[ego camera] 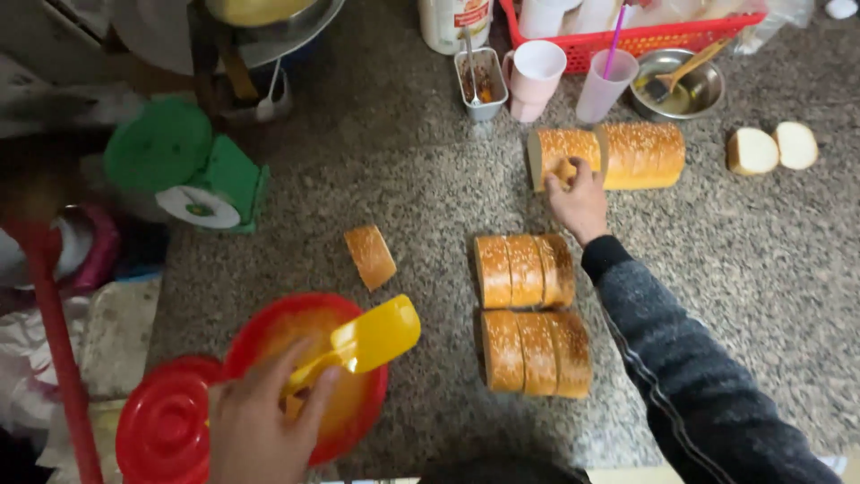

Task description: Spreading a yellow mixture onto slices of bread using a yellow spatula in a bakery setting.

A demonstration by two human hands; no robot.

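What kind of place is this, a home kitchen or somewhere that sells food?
Probably a small food-preparation counter, perhaps a snack stall or bakery kitchen. A speckled stone counter holds many cut sesame bread pieces, a green weighing scale stands at the side, and a red basket of plastic cups sits at the back.

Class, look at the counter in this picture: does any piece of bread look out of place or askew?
Yes. One bread slice lies flat and alone on the counter, apart from the two neat rows of slices. Two pale end pieces also sit off to the far side, beyond the loaf.
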